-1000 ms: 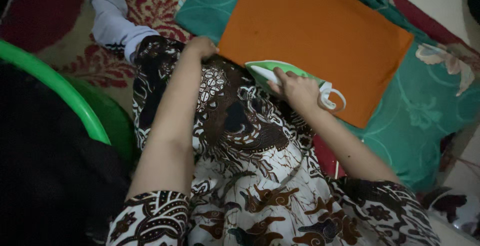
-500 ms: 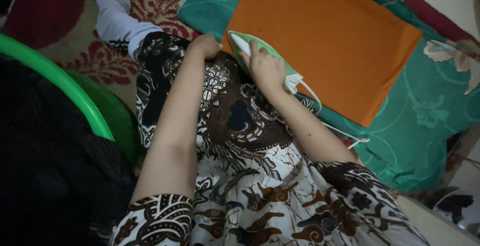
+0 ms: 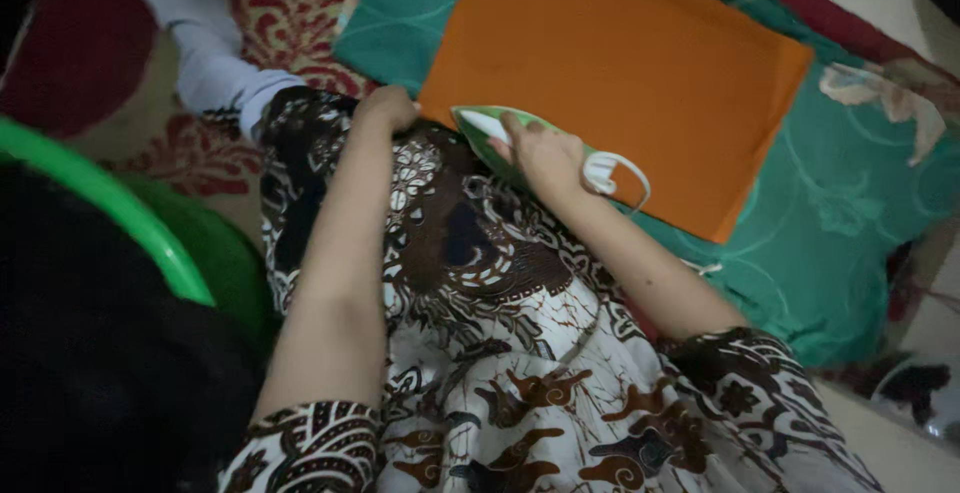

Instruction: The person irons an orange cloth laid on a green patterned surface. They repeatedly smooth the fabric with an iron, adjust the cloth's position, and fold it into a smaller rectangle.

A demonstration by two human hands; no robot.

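- Orange cloth (image 3: pixel 640 73) lies flat and folded into a rectangle on a green floral sheet (image 3: pixel 840 243); I see the green-and-white iron (image 3: pixel 515 138) resting on the cloth's near-left corner, nose pointing toward that corner's edge
- My right hand (image 3: pixel 545 153) is wrapped around the iron's handle, fingers closed over the top — a firm grip, wrist low
- My left hand (image 3: pixel 385 108) is curled shut just beside the cloth's near-left corner, at the cloth's edge where the patterned brown batik garment (image 3: pixel 480 283) meets it; whether it pinches the orange edge or only presses down, I cannot tell
- To do this stroke well, I judge the soleplate should stay flat and glide along the edge, with the left hand keeping the corner taut and its knuckles out of the iron's path
- The white cord (image 3: pixel 625 168) loops off the iron's heel over the cloth — I would keep it trailing behind so it does not drag a crease
- No packages, labels or signs show anywhere in view
- Around the work: a green plastic basin (image 3: pixel 150 243) at the left, a white sleeve-like garment (image 3: pixel 215 63) on the red patterned rug (image 3: pixel 300 13) beyond it
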